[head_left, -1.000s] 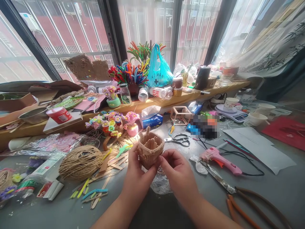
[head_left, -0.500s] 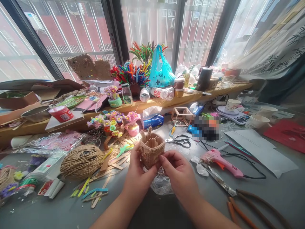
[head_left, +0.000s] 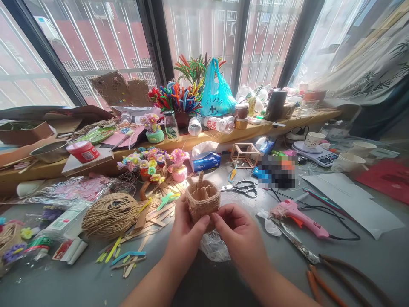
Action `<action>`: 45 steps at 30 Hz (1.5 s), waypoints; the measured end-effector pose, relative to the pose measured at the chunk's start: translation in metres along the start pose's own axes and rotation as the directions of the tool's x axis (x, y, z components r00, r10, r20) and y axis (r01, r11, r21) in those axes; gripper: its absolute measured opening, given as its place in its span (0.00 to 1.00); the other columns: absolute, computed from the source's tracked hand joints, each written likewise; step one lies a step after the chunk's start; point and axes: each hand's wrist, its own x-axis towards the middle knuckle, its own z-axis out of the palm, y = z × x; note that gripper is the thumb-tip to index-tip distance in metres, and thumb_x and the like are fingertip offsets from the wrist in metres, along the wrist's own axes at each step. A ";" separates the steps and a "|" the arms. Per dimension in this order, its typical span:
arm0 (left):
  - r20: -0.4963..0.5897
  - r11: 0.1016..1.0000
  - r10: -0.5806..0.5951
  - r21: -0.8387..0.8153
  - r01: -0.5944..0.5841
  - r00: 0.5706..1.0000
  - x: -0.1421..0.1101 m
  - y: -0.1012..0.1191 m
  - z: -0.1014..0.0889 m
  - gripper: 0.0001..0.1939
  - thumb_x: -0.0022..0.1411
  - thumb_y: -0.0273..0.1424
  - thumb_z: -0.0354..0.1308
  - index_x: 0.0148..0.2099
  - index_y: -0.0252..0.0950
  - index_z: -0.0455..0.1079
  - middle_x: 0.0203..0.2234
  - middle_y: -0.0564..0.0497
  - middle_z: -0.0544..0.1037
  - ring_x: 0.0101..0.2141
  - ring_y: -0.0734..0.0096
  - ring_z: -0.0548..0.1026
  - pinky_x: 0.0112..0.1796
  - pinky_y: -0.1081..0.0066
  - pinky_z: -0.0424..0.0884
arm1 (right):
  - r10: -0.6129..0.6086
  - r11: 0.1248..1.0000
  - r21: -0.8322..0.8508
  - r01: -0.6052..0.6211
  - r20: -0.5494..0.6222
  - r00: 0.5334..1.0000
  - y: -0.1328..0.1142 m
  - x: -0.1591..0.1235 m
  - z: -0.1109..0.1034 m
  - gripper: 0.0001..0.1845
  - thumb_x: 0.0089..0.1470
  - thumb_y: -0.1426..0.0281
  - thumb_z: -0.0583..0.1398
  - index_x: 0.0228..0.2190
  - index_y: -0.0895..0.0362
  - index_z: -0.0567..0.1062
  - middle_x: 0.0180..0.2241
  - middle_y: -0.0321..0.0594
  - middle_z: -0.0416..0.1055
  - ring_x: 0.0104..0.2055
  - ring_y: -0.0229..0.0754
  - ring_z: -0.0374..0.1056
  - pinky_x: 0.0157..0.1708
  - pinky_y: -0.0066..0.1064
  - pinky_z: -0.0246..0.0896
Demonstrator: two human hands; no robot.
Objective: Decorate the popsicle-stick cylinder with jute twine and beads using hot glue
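Note:
A small basket (head_left: 204, 202), wrapped in twine and lined with wooden craft sticks, is held up over the table in front of me. My left hand (head_left: 188, 230) wraps round its left side, thumb across the front. With thumb and fingertips, my right hand (head_left: 234, 230) pinches its lower right front; whether a loose bit of twine is also between those fingers I cannot tell. Crumpled clear plastic (head_left: 215, 248) lies beneath the basket. Behind it are black-handled scissors (head_left: 243, 188), and a coil of twine (head_left: 110, 215) lies to the left.
To the right lie a pink glue gun (head_left: 302, 218) with its cord and large rusty shears (head_left: 303, 249). Loose craft sticks (head_left: 164, 215) and pipe-cleaner pieces (head_left: 128, 255) are at the left. Behind stand pipe-cleaner flowers (head_left: 179, 164), a tissue pack (head_left: 206, 162) and a kitchen scale (head_left: 315, 154).
The basket has turned and tilted slightly in my hands. My right thumb has shifted a little left and down, close to the left thumb.

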 end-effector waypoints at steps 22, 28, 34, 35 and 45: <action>-0.181 0.953 -0.246 -0.224 0.204 0.952 0.007 0.002 0.004 0.23 0.60 0.40 0.68 0.55 0.39 0.71 0.44 0.47 0.85 0.47 0.54 0.83 0.49 0.59 0.76 | -0.043 0.996 -0.084 0.042 -0.015 0.999 -0.004 -0.003 -0.002 0.21 0.52 0.51 0.74 0.28 0.54 0.79 0.21 0.32 0.67 0.22 0.35 0.59 0.22 0.27 0.58; -0.174 0.915 -0.291 -0.339 0.220 0.941 0.011 0.010 0.001 0.17 0.63 0.39 0.69 0.49 0.37 0.74 0.40 0.49 0.86 0.43 0.60 0.84 0.45 0.65 0.77 | -0.039 0.993 -0.116 0.036 -0.017 0.999 -0.004 -0.004 -0.003 0.22 0.52 0.48 0.73 0.28 0.53 0.78 0.21 0.32 0.66 0.22 0.37 0.58 0.22 0.29 0.59; -0.130 0.890 -0.315 -0.383 0.245 0.940 0.011 0.010 -0.001 0.18 0.63 0.39 0.71 0.52 0.37 0.76 0.46 0.45 0.87 0.45 0.60 0.84 0.49 0.63 0.78 | -0.031 0.995 -0.100 0.031 -0.001 1.000 -0.002 -0.004 -0.003 0.22 0.53 0.48 0.72 0.28 0.53 0.78 0.21 0.32 0.65 0.23 0.37 0.58 0.23 0.28 0.59; -0.127 0.889 -0.314 -0.387 0.244 0.941 0.011 0.009 -0.001 0.18 0.63 0.39 0.71 0.52 0.37 0.77 0.46 0.45 0.87 0.46 0.59 0.84 0.50 0.63 0.78 | -0.033 0.995 -0.099 0.033 0.004 0.999 -0.001 -0.004 -0.004 0.22 0.53 0.48 0.72 0.28 0.53 0.78 0.21 0.32 0.66 0.23 0.37 0.58 0.23 0.28 0.59; -0.131 0.908 -0.290 -0.352 0.229 0.948 0.014 0.006 -0.006 0.20 0.65 0.44 0.70 0.52 0.37 0.77 0.45 0.45 0.87 0.45 0.60 0.85 0.49 0.64 0.79 | -0.004 0.997 -0.072 0.004 0.008 1.000 0.002 -0.004 -0.006 0.21 0.55 0.50 0.72 0.29 0.54 0.78 0.22 0.32 0.66 0.24 0.36 0.58 0.24 0.27 0.59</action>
